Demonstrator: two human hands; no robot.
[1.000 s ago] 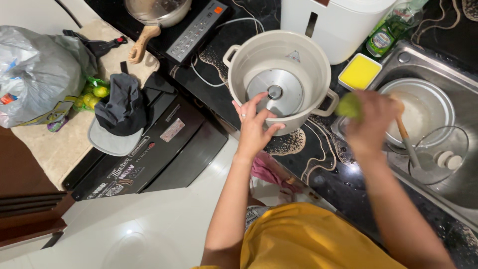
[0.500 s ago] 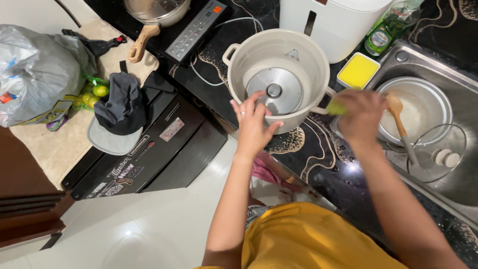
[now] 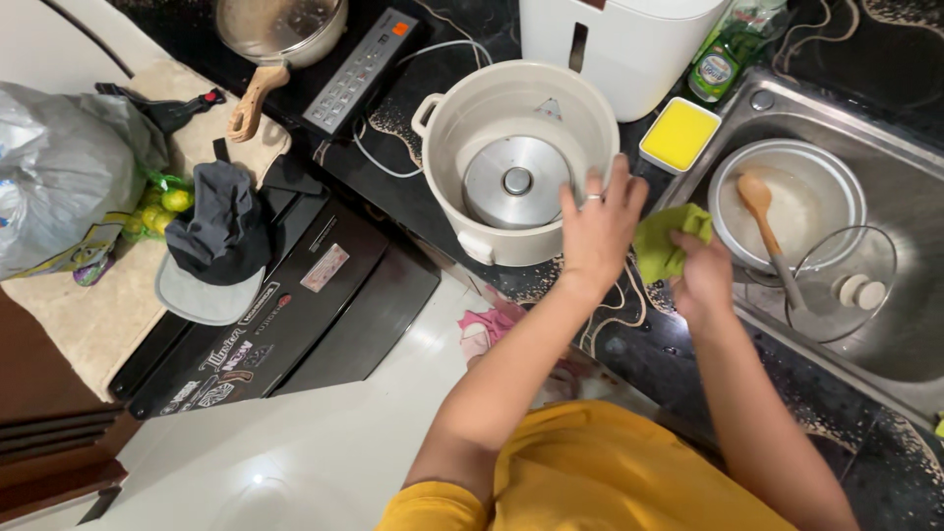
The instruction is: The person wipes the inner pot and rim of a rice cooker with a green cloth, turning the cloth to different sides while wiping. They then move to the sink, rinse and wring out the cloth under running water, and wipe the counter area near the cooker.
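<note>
Head view: left hand (image 3: 598, 228) flat on the near right rim of the white cooker pot (image 3: 516, 157), fingers (image 3: 590, 187) spread apart, gripping nothing. Right hand (image 3: 703, 275) just beside it, fingers clamped on a green cloth (image 3: 664, 241), which sits against the pot's right side above the dark desk (image 3: 639, 344). Sink (image 3: 885, 354) to the right holds a bowl (image 3: 816, 197) with a wooden spoon (image 3: 762, 211). Yellow sponge (image 3: 680, 134) behind the cloth.

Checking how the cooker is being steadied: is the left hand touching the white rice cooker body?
Touching. In the head view the left hand lies on the rim of the white cooker body, fingers over the edge.
</note>
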